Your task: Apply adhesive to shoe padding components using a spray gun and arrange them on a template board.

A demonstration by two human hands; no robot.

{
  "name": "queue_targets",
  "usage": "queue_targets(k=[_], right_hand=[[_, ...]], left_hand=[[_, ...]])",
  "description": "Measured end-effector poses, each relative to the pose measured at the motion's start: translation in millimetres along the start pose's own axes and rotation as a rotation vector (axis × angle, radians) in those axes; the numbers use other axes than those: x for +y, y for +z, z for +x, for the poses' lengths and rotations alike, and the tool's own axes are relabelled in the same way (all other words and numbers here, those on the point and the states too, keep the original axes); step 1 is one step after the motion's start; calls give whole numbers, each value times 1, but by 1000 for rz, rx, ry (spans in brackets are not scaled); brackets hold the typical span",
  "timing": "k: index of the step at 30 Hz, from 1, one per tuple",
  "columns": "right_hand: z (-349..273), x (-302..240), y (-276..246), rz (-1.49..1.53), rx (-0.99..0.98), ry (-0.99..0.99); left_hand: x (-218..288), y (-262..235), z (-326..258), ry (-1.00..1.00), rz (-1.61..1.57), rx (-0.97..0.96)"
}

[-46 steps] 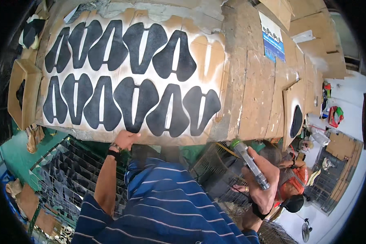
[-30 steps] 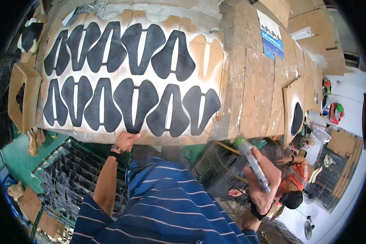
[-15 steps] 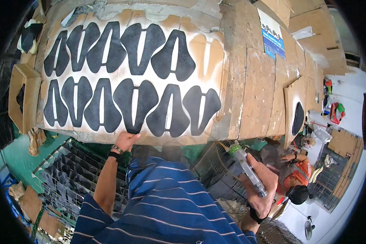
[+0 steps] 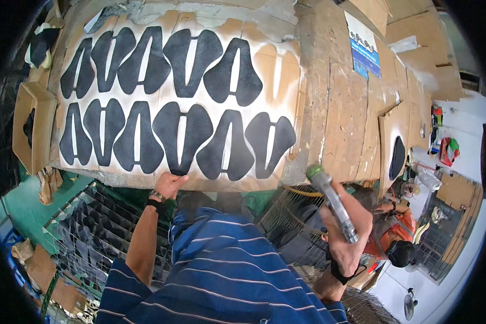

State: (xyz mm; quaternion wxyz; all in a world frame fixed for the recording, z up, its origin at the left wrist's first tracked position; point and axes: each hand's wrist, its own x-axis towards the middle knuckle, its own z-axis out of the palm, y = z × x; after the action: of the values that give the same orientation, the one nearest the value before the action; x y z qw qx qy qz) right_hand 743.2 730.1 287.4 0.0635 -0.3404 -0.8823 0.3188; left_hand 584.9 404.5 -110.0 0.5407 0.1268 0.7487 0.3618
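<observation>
My right hand [image 4: 344, 224] is closed around a spray gun [image 4: 335, 202] with a clear grey cylindrical body and a green end. The gun is off the table's front edge, right of the black pieces, its green end toward the table. At the near edge, my left hand [image 4: 169, 185] has its fingers curled on the rim of a cardboard sheet [image 4: 200, 183], below the tip of a black slotted piece [image 4: 182, 140]. Two rows of such dark, U-shaped pieces lie flat on this sheet, which is whitened around them. One bare brown outline [image 4: 275, 73] ends the far row.
A cardboard-covered bench top [image 4: 340, 124] extends rightward, with a blue-and-white printed sheet [image 4: 364, 46]. At left stands a shallow box [image 4: 35, 129]. Wire racks [image 4: 97, 237] holding dark pieces stand below the table. To the right, a person in orange [image 4: 391, 235] is at work.
My right hand and the spray gun have moved up toward the table edge. My left hand stays at nearly the same spot; the black pieces lie as before.
</observation>
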Motion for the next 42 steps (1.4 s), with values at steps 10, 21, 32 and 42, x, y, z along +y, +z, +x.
queue_targets(k=[10,21,32,42], right_hand=[[-19,11,-8,-98,18,72],[-41,8,-15,-92,-7,39],[-30,-14,3,-83,42,-45],[-51,-28,22,-45,-88,-50]], left_hand=[[2,0,0,-26,-23,2],[0,0,-2,-11,-38,-11],[5,-4,-4,-2,-14,-7],[-7,-3,2,21,32,-68]])
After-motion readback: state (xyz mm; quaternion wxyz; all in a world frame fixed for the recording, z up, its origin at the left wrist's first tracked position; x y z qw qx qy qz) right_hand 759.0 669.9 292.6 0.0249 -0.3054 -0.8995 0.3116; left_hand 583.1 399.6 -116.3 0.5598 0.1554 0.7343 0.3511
